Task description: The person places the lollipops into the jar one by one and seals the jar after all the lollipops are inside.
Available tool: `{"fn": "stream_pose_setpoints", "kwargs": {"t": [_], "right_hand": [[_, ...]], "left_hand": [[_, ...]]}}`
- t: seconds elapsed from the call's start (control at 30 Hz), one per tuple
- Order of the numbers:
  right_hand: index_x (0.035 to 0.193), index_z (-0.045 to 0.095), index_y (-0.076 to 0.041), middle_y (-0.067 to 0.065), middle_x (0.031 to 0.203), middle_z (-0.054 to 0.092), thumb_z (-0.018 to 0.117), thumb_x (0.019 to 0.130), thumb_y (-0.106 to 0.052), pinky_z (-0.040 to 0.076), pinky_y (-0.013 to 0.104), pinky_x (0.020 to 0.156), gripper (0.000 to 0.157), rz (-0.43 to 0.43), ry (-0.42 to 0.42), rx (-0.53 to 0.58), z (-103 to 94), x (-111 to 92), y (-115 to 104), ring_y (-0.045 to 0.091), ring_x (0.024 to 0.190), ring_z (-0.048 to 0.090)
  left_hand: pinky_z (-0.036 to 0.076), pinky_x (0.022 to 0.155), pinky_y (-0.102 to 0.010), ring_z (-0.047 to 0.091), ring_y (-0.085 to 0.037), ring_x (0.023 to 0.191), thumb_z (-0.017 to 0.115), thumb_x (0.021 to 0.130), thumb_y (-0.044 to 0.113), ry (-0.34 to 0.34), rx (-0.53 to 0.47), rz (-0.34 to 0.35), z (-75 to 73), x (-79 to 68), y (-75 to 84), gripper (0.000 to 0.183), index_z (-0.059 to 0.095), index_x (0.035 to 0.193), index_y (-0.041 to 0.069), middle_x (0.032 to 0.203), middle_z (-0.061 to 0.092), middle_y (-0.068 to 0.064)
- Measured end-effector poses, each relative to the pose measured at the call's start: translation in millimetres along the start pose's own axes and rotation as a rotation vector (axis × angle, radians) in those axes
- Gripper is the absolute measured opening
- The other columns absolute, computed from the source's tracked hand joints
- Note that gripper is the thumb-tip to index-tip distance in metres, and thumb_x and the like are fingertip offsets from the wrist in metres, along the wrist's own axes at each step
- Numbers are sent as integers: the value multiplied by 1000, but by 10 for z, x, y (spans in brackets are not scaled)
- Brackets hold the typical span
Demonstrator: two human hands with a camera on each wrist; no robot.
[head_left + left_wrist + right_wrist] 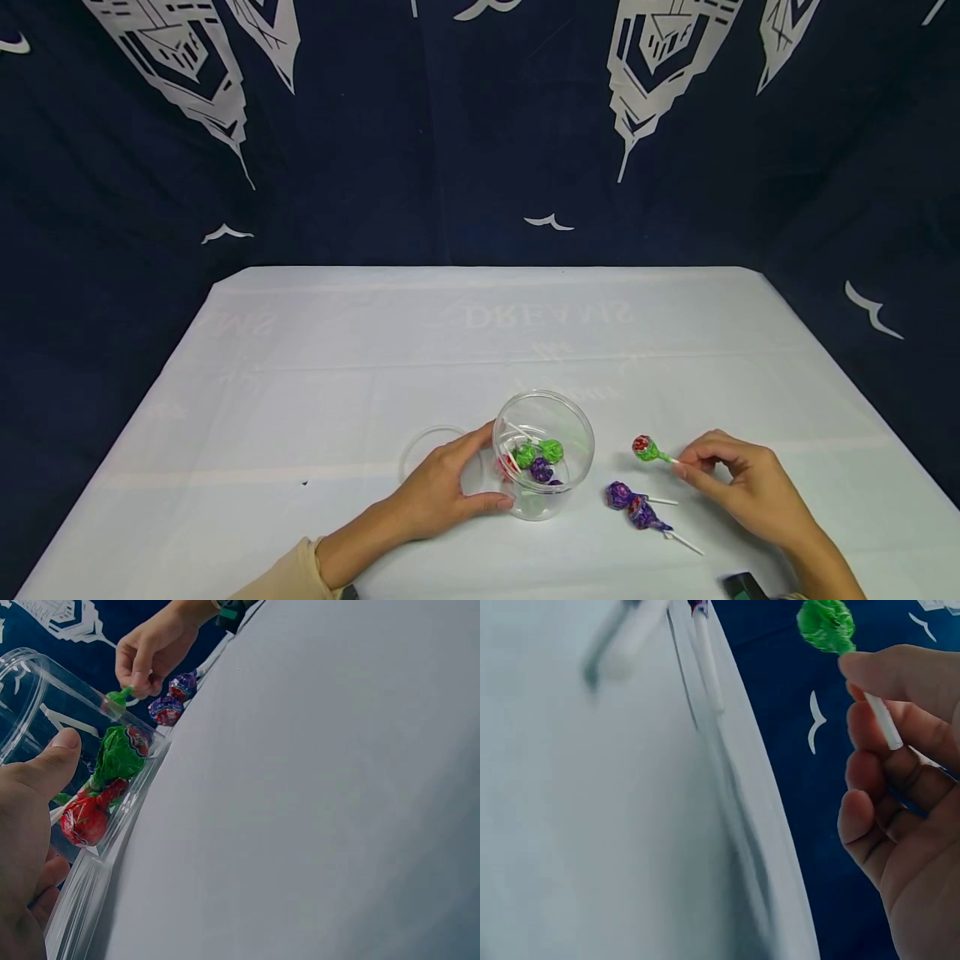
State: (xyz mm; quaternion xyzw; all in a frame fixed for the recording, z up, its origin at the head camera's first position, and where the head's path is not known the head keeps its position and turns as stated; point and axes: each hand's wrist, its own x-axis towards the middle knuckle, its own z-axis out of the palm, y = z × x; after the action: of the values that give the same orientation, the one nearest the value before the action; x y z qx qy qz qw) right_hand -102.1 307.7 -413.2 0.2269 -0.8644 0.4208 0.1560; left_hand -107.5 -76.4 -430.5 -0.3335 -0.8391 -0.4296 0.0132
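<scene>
My left hand (438, 487) grips a clear plastic cup (546, 400) from its left side, with the thumb and fingers curved round the wall. Inside the cup lie several wrapped lollipops: green ones (551, 451), a red one (84, 822) and purple ones (542, 469). To the right of the cup, my right hand (750, 483) pinches the white stick of a green lollipop (643, 448) between thumb and fingers. That lollipop is held up with its head pointing left toward the cup. Two purple lollipops (619, 495) lie on the table between cup and right hand.
A clear round lid (420, 443) lies on the white table (300, 400), partly hidden behind the left hand. Dark blue cloth (435, 167) with white prints hangs behind the table. A black wrist device (742, 586) shows below the right hand.
</scene>
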Motion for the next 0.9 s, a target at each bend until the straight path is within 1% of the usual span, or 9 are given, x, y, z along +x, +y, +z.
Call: {"fn": "stream_pose_setpoints", "kwargs": {"t": [0.13,0.23,0.33,0.4,0.53,0.67,0.77,0.9], "right_hand": [[78,71,-14,-4,74,61,78,66,23,42,18,58,40,-31,37,8,8,18,-43,7,70,51],[78,71,-13,-4,74,62,77,66,23,41,18,58,39,-31,65,17,10,28,-85,7,72,50],[79,71,-11,-1,75,63,76,66,25,41,17,60,38,-34,84,51,9,42,-131,8,74,49],[79,71,-9,1,76,63,75,67,26,43,16,62,38,-37,95,73,6,54,-170,9,75,50],[80,70,-6,3,77,64,73,66,29,48,13,67,38,-46,106,81,-12,88,-258,9,76,54],[81,69,-5,4,78,64,72,65,31,51,14,67,39,-69,112,88,-29,118,-324,10,76,56],[82,69,-2,5,78,63,70,66,32,51,14,67,37,-71,119,129,-33,134,-350,11,77,56],[84,68,4,8,80,63,66,69,33,52,15,69,33,-67,123,237,-37,151,-377,12,79,56]], "left_hand": [[40,110,-40,49,-20,131,81,81,38,0,-2,-1,2,5,1,88,38,151,8,145,51,-1],[41,110,-40,50,-19,131,81,81,38,-1,-2,-7,5,6,3,88,38,151,9,145,52,0],[40,110,-39,49,-19,131,81,81,38,-3,-4,-14,8,7,4,88,37,152,10,145,52,0],[40,110,-39,49,-19,131,81,81,38,-4,-5,-16,8,8,4,88,37,152,10,145,52,1],[40,110,-39,49,-19,131,81,81,38,-4,-7,-11,8,10,3,88,38,152,10,145,51,1],[40,110,-39,49,-19,131,81,81,38,-2,-7,-6,9,7,0,88,38,151,9,145,52,1],[40,110,-39,50,-19,131,81,81,39,0,-3,-7,12,4,-3,88,37,152,9,144,52,1],[40,110,-39,50,-19,131,81,82,40,1,0,-11,12,2,-3,88,37,152,10,145,52,1]]}}
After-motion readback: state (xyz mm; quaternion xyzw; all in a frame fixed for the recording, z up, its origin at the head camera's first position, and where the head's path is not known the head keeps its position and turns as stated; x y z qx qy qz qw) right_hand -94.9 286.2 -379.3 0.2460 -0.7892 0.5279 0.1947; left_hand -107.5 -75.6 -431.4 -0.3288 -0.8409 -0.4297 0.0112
